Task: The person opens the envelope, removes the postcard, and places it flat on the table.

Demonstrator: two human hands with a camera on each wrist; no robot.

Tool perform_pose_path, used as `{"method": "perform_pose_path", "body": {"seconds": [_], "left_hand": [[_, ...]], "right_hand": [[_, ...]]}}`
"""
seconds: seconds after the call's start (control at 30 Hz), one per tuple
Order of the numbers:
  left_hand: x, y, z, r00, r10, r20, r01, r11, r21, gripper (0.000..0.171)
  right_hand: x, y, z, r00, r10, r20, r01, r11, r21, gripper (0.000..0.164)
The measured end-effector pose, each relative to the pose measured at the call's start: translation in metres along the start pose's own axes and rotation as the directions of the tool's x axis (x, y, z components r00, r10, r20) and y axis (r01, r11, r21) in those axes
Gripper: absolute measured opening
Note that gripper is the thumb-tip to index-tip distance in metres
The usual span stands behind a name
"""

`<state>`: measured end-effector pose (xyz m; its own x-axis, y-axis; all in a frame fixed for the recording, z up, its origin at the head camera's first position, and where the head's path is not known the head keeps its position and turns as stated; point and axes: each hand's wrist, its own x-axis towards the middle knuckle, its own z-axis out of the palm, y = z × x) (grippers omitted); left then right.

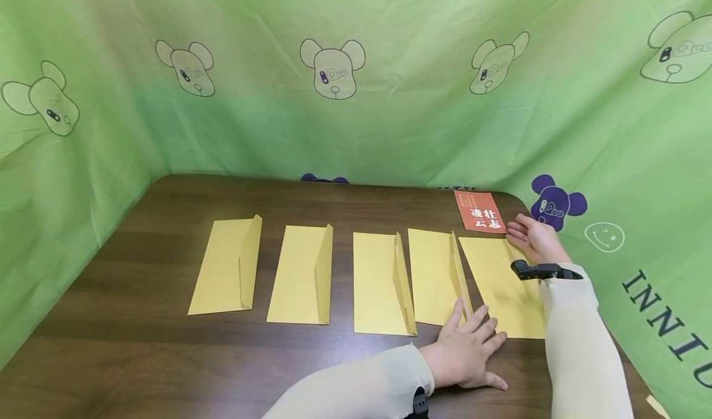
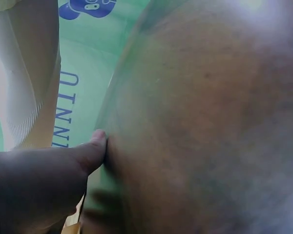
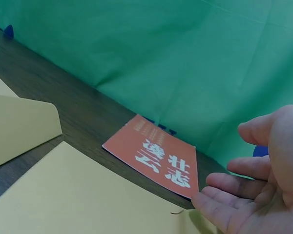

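Note:
My left hand (image 1: pixel 466 352) lies with fingers spread on the table, its fingertips at the near end of a yellow envelope (image 1: pixel 432 274) with a raised flap. In the left wrist view, the thumb of this left hand (image 2: pixel 44 175) shows at the left. My right hand (image 1: pixel 535 238) is at the far right corner of the rightmost yellow envelope (image 1: pixel 500 289), its fingers loosely extended. Beside those fingertips lies a red card (image 1: pixel 479 212) with white characters. In the right wrist view, the right hand (image 3: pixel 254 195) overlaps the envelope's corner next to the red card (image 3: pixel 156 156).
Several more yellow envelopes stand in a row to the left, flaps up on their right sides, ending with the leftmost envelope (image 1: pixel 219 267). They lie on a dark wooden table (image 1: pixel 139 369). A green curtain (image 1: pixel 250 128) with bear faces hangs behind and beside it.

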<state>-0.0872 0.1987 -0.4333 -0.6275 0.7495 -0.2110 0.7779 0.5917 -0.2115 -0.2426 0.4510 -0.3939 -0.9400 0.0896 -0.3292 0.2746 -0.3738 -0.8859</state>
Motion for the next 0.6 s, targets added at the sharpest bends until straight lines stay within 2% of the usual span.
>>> {"method": "perform_pose_path", "body": {"seconds": [0.2, 0.3, 0.47, 0.6], "left_hand": [[-0.004, -0.006, -0.001, 0.999, 0.038, -0.031, -0.04, 0.997, -0.065, 0.073], [-0.005, -0.012, -0.006, 0.997, 0.041, -0.06, -0.044, 0.997, -0.062, 0.075], [-0.008, -0.028, -0.012, 0.993, 0.018, -0.118, -0.025, 0.998, -0.058, 0.08], [-0.011, -0.043, -0.009, 0.989, -0.014, -0.147, 0.0, 0.996, -0.091, 0.081]], "right_hand": [[-0.004, -0.001, 0.007, 0.999, -0.023, 0.037, 0.022, 1.0, 0.013, 0.073], [-0.007, -0.002, 0.01, 0.998, -0.047, 0.043, 0.047, 0.999, 0.004, 0.071], [-0.012, 0.001, 0.014, 0.995, -0.086, 0.055, 0.089, 0.995, -0.048, 0.065], [-0.018, 0.005, 0.018, 0.992, -0.106, 0.066, 0.111, 0.99, -0.081, 0.075]]}}
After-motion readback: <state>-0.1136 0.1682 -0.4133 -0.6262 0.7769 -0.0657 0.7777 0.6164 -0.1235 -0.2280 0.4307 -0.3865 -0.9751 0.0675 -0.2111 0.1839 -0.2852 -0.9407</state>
